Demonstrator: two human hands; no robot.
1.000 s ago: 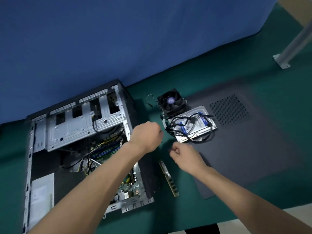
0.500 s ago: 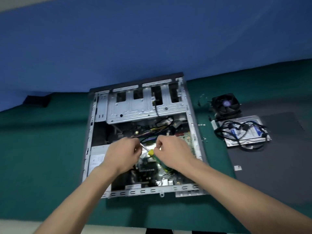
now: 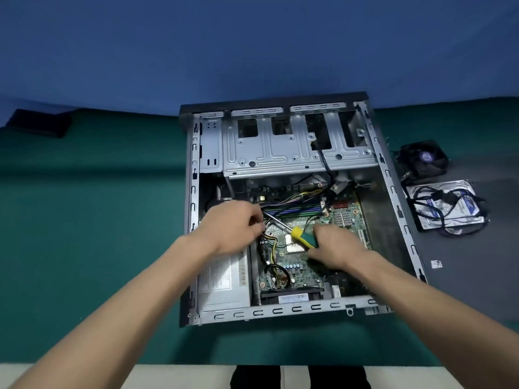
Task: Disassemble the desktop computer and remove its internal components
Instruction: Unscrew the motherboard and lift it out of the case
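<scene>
Screwdriver worked inside open case.
Handle clenched in right hand; left hand pinches shaft; motherboard judged stiff, fragile, best lifted by edges.

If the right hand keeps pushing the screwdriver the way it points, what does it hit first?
Probably the left hand: the screwdriver in the right hand runs up-left over the motherboard, and its tip ends at those fingers. Depth there is unclear.
</scene>
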